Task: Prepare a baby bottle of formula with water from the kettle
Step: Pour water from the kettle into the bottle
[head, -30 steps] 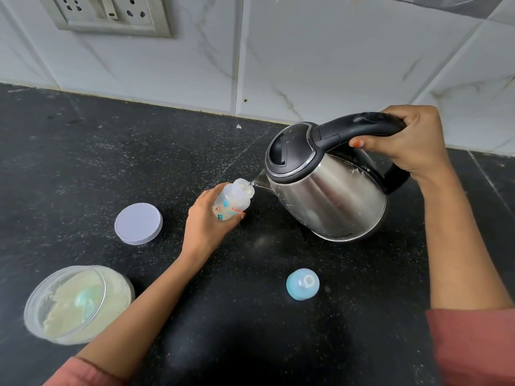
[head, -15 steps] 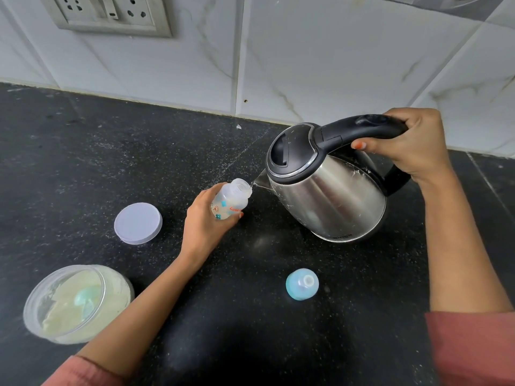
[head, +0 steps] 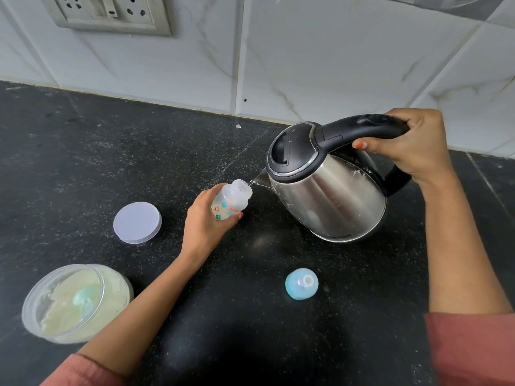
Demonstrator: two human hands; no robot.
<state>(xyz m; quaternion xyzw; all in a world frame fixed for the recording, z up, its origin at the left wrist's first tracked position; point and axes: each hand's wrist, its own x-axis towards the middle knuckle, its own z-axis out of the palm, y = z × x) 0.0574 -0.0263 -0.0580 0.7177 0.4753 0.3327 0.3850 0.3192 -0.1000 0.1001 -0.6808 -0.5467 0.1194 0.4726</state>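
My left hand [head: 204,224] grips a small clear baby bottle [head: 231,200] with coloured print, tilted with its open mouth toward the kettle spout. My right hand [head: 407,144] holds the black handle of a steel kettle [head: 328,190], tipped left with its lid closed. A thin stream of water runs from the spout into the bottle's mouth. The bottle's blue cap with teat [head: 301,283] lies on the black counter [head: 83,168] in front of the kettle.
An open clear tub of pale formula powder [head: 75,302] with a green scoop in it sits at the near left. Its lilac lid [head: 137,222] lies flat beside my left hand. A tiled wall with a socket plate [head: 111,12] stands behind.
The kettle and bottle have stayed nearly in place, shifting only slightly. Water keeps running from the spout into the bottle.
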